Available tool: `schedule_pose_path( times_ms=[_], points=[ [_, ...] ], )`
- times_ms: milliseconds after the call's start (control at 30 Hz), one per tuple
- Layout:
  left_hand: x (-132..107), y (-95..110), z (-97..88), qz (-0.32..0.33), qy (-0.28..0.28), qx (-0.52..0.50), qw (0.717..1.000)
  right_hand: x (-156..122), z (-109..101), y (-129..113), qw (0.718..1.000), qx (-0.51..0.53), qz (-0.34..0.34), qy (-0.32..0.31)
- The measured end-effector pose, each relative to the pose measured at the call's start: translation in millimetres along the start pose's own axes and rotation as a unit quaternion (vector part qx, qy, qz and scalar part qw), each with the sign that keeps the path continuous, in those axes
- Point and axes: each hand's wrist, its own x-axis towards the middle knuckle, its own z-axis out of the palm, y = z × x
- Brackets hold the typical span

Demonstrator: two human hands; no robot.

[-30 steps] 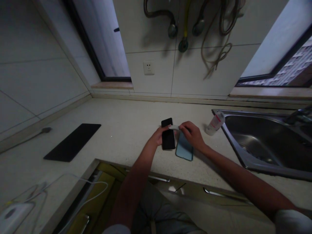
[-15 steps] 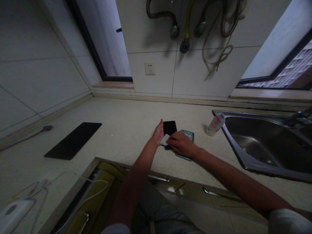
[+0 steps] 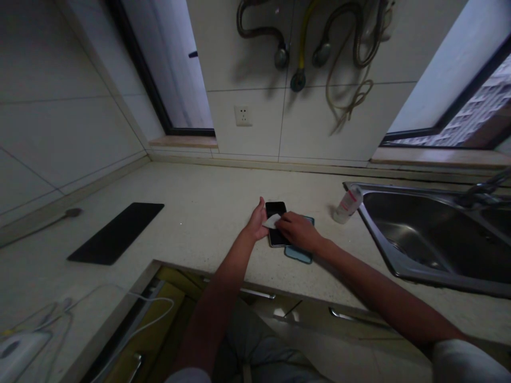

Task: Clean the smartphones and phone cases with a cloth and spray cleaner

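Observation:
Along the left edge of a black smartphone (image 3: 279, 238), my left hand (image 3: 257, 221) grips it, thumb pointing up and fingers partly hidden. The phone's dark screen faces up, low over the counter. My right hand (image 3: 297, 230) pinches a white wipe (image 3: 272, 221) and presses it on the middle of the screen. Partly under my right hand lies a teal phone case (image 3: 298, 255) on the counter, its upper part mostly covered.
Right of the hands, a clear plastic cup (image 3: 348, 205) with red print leans at the rim of a steel sink (image 3: 403, 229). A black mat (image 3: 117, 233) lies on the left. A white device (image 3: 24, 351) with cables sits at lower left.
My right hand has moved the wipe a little up the phone screen. The phone's lower part shows more now, and the case's camera openings are more covered.

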Motion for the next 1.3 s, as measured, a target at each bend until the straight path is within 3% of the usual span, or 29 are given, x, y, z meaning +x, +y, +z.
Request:
schedule_pose_path(
  times_ms=[200, 367, 467, 600, 833, 1100, 1300],
  points=[
    [3.4, -1.6, -6.7, 0.020, -0.014, -0.010, 1.000, -5.5, -1.6, -23.4, 0.987, 0.050, -0.147, -0.037],
    [2.7, -2.4, -7.6, 0.024, -0.036, 0.008, 0.999, -5.7, -5.0, -20.6, 0.974, 0.059, -0.214, -0.049],
    [1.8, -1.7, -3.8, 0.032, -0.013, 0.008, 0.999, -2.7, -3.9, -10.1, 0.984, 0.042, -0.171, -0.039],
    [0.5, -0.1, -0.4, 0.013, 0.008, -0.001, 1.000, 5.2, -0.5, 5.3, 0.998, -0.010, -0.058, 0.006],
    [0.4, -0.6, -3.1, -0.013, -0.040, -0.041, 0.998, 31.4, -8.4, 11.4, 0.993, -0.065, 0.093, -0.014],
    [-2.2, -2.4, 2.2, 0.006, -0.014, -0.041, 0.999, 64.5, -17.6, 0.7, 0.984, -0.096, 0.148, -0.012],
    [4.0, -3.4, -7.7, -0.014, -0.002, -0.054, 0.998, 56.5, -10.3, -18.2, 0.992, -0.083, 0.083, -0.045]
  ],
)
